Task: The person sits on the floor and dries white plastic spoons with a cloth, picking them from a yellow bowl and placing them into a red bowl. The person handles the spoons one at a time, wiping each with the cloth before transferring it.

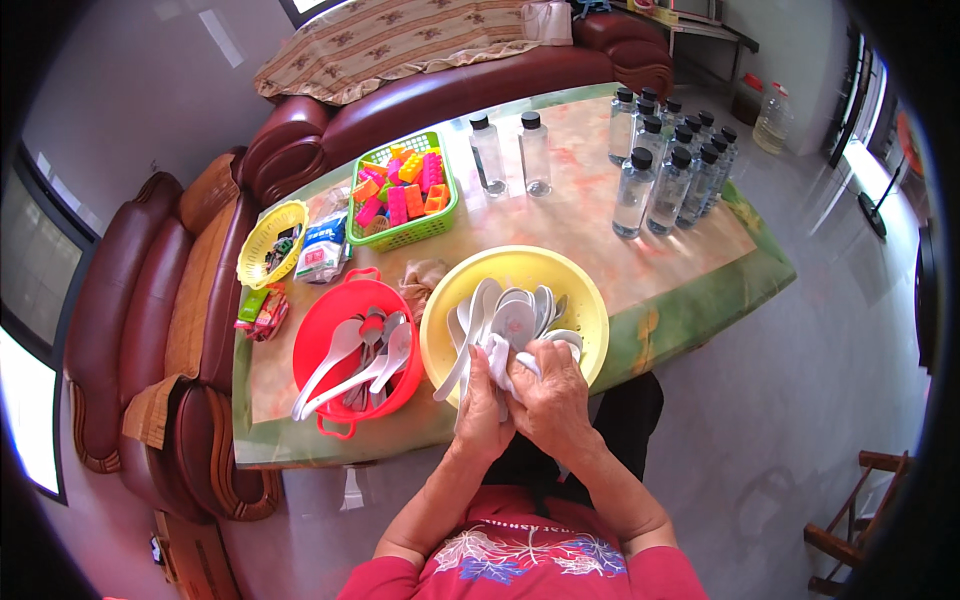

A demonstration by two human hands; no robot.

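Over the near rim of a yellow basin (590, 288), my two hands work close together around a white cloth (497, 352). My left hand (484, 412) is closed, its thumb up against the cloth. Curled over the other side of the cloth is my right hand (552, 388). A white soup spoon (514, 322) with a faint flower pattern shows its bowl just beyond my fingers; whether its handle is inside the cloth is hidden. Several more white spoons (545, 305) lie in the basin. To the left, a red basket (308, 335) holds ladles (342, 345) and metal spoons.
A green basket (405, 237) of toy bricks, a yellow basket (250, 245) of small items and packets (325, 248) stand at the far left. A crumpled brown cloth (422, 283) lies between the basins. Capped clear bottles (633, 195) cluster at the right; two bottles (535, 155) stand farther back.
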